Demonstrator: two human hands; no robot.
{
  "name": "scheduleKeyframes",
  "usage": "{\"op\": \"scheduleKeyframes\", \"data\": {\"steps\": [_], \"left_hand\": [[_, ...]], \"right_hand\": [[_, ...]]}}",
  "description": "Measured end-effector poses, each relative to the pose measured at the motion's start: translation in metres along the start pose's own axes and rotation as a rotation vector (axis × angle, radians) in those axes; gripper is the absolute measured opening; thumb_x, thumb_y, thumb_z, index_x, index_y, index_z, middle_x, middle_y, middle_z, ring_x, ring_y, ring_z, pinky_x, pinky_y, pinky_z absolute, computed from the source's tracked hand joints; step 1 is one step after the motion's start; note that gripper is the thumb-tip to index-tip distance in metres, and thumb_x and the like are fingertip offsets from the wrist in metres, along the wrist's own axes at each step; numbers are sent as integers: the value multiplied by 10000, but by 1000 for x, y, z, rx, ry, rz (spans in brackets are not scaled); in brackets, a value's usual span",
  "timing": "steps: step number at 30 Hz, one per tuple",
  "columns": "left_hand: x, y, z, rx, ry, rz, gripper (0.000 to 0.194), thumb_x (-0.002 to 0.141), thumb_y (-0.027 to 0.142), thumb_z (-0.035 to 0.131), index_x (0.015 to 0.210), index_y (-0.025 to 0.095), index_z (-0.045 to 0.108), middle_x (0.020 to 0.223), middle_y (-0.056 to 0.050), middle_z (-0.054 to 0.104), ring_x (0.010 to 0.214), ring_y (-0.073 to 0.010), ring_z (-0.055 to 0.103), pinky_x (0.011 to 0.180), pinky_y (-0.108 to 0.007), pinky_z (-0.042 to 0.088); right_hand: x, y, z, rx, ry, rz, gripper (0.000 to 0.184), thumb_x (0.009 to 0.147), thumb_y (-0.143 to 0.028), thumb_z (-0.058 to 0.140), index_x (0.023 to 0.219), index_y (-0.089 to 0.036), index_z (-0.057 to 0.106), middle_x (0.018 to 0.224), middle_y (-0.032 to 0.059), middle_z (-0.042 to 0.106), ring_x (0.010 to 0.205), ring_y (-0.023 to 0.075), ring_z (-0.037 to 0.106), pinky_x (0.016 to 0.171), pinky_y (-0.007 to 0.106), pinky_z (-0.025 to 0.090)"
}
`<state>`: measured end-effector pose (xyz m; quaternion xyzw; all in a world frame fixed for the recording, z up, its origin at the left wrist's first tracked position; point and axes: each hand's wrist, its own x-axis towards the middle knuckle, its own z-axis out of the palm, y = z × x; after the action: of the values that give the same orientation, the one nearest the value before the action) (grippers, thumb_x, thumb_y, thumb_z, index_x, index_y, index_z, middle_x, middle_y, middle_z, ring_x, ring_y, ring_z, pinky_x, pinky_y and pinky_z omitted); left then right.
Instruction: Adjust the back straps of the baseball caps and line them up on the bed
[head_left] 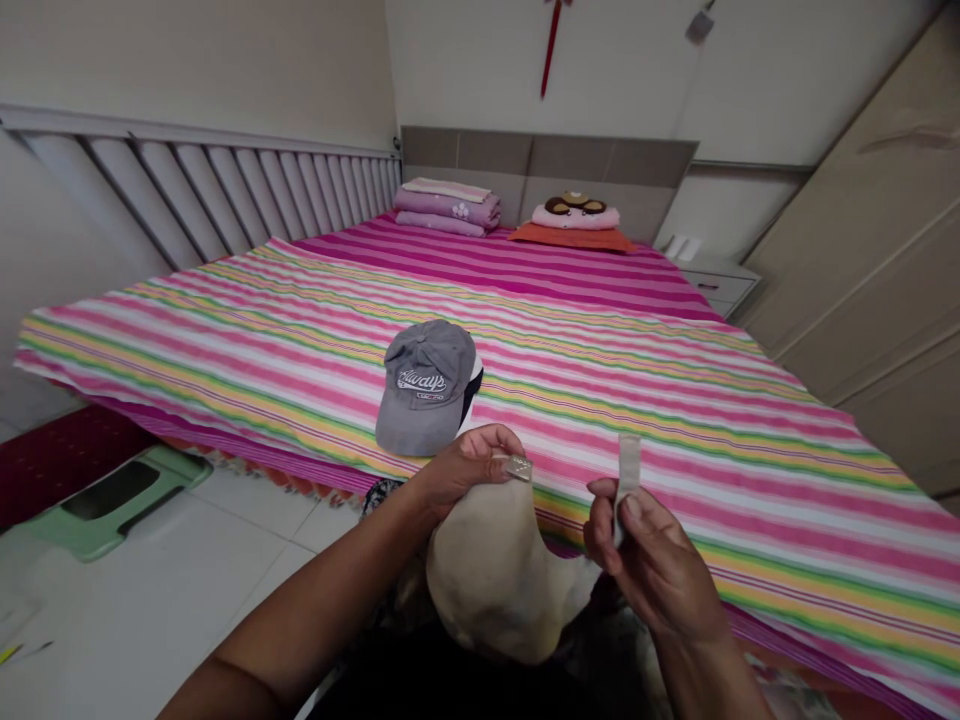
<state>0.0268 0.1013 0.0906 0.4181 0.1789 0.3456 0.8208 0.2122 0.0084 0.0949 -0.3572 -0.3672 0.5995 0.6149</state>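
Observation:
My left hand (466,470) grips the top edge of a cream cloth cap (487,575), which hangs down in front of me. A small clear plastic piece (517,468) sticks out at my left fingertips, against the cap's edge. My right hand (652,560) pinches a narrow translucent plastic strip (628,480), held upright a little apart from the cap. Beyond both hands, a grey baseball cap (424,385) with white "Always" lettering lies on the bed, with a dark item (472,392) partly hidden beneath it.
A wide bed with a pink, green and yellow striped sheet (675,420) stretches ahead. Folded pink bedding (448,208) and a pillow (574,225) lie at its head. A green stool (112,500) stands on the tiled floor at left, and a wardrobe (862,230) stands at right.

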Motion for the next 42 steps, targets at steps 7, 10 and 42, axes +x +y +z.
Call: {"op": "scheduleKeyframes", "data": {"steps": [7,10,42], "left_hand": [[-3,0,-1,11,-29,-39,342,526,258,765,807,117,633,671,-31,619,529,-83,542,494,-175,391],[-5,1,2,56,11,-55,342,504,202,775,808,128,635,663,-19,623,528,-80,542,500,-172,390],[0,-9,2,-164,107,-2,384,471,270,807,766,113,618,636,-6,619,513,-80,570,501,-164,421]], "right_hand": [[2,-1,3,4,5,46,224,742,-326,615,915,-184,608,513,-28,553,343,51,388,389,198,288],[3,-2,5,16,-12,69,231,750,-321,601,937,-185,592,488,-26,559,339,64,405,381,196,290],[9,5,26,-56,-5,258,253,650,-354,667,562,-121,626,371,-40,460,322,42,368,389,196,243]]}}
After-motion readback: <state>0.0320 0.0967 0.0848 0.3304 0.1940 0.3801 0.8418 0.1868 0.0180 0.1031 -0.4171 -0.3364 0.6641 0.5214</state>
